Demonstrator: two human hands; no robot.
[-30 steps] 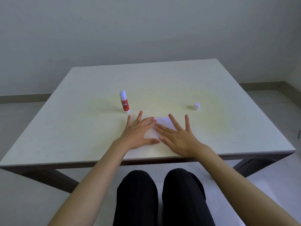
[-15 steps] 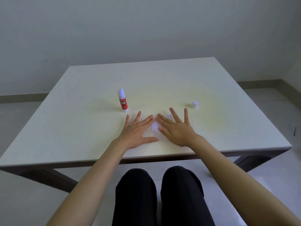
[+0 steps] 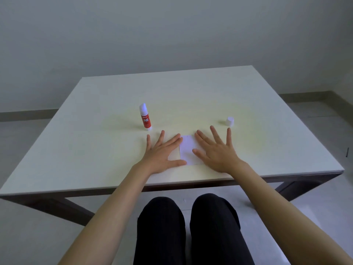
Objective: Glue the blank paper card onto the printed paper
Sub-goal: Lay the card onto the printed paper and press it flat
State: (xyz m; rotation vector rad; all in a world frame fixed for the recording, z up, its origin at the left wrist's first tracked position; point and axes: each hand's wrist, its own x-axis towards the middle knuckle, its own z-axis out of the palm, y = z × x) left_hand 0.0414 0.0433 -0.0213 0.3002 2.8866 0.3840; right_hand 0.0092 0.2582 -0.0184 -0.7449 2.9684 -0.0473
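While the blank card (image 3: 188, 150) lies at frame centre, long axis running up-frame, it is flanked closely. Left hand (image 3: 161, 154) and right hand (image 3: 214, 152) are pressed flat, fingers splayed, nothing gripped.

The blank paper card (image 3: 188, 149), a small white rectangle, lay flat near the table's (image 3: 95, 150) front edge. Its left side overlapped a cream sheet (image 3: 174, 154) (print not discernible), likewise flat and barely distinct from the tabletop beneath it.
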